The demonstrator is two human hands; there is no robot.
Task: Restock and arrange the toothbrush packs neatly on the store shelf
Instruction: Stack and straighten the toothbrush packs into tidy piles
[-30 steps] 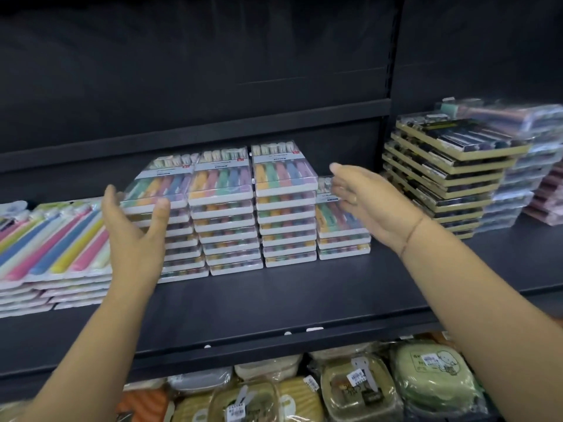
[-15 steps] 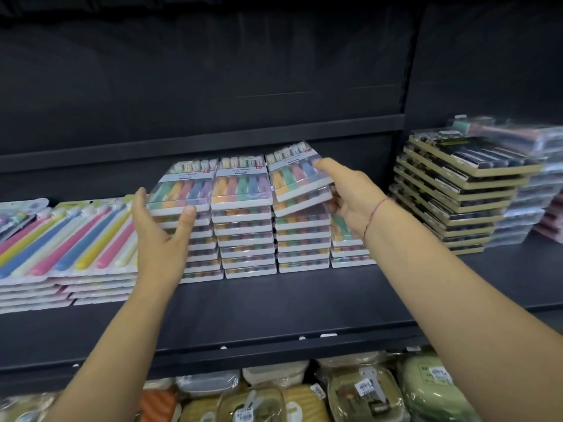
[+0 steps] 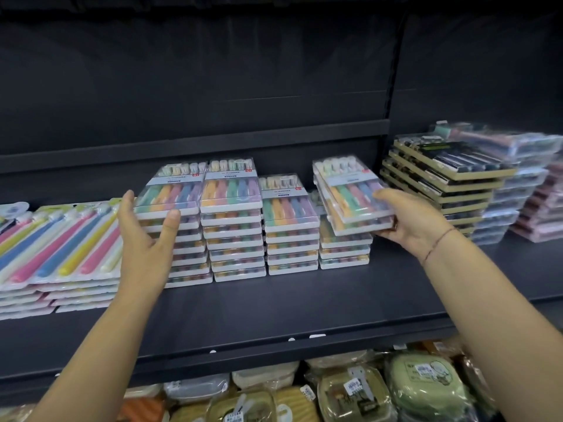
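Landmark for all positions: tall stack (image 3: 233, 220) of pastel toothbrush packs, second in a row of four on the dark shelf (image 3: 274, 315).

Touching its left side: left stack (image 3: 185, 205), about level with it. Touching its right side: lower stack (image 3: 291, 226), top pack flat and square. Further right again: lowest stack (image 3: 344, 248), only a few packs deep.

Right hand (image 3: 411, 220): well to the right of the tall stack, fingers curled under and thumb lying over the near right corner of the held packs (image 3: 353, 193). Two packs by the look of the edges, gripped together. Lifted clear above the lowest stack, tilted with the brush-head end up and back, turned slightly off the line of the row. Thin bracelet (image 3: 438, 242) on that wrist.

Left hand (image 3: 146, 236): left of the tall stack, in front of the left stack, palm facing right, fingers and thumb spread straight, holding nothing. One fingertip against the front edge of the top pack, or just short of it; contact cannot be told.

Far left of the tall stack: long-handled brush packs (image 3: 61, 245), flat piles. Far right: black-and-gold packs (image 3: 441, 178), fanned askew, then clear packs (image 3: 524, 190), blurred. Below, under the shelf: wrapped containers (image 3: 426, 379) with price tags.
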